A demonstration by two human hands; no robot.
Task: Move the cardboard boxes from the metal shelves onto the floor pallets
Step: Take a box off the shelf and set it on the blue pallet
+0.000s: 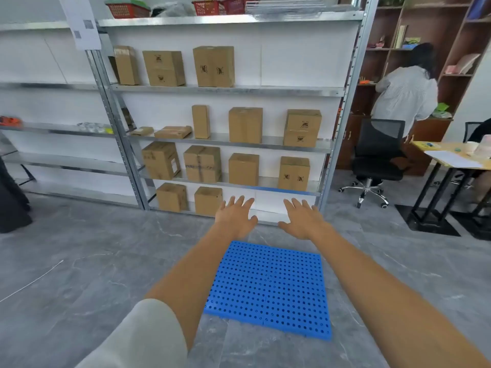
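From the head view we look down on a grey, marble-veined tile floor (79,261) in a white-walled room. One blue perforated pallet (268,285) lies flat on it, just in front of the metal shelves (228,90), and carries nothing.

To the right stand a wooden bookcase (451,35), one black office chair (377,152) and a desk (451,160) with papers. A person (406,94) faces the bookcase with their back to us.

We count fourteen cardboard boxes (214,66), all on the shelves:
- three on the upper level
- five on the next level, two of them lying flat
- four on the level below
- two on the bottom level, at its left end

Two of the boxes may be stacked pairs; we cannot tell. On the very top of the shelves sit three red baskets (127,10).

Our left hand (235,217) and right hand (303,220) reach forward side by side in front of the bare right part of the bottom level. The palms face down, the fingers are spread and straight, and neither hand holds or touches a box. Both arms pass above the pallet.
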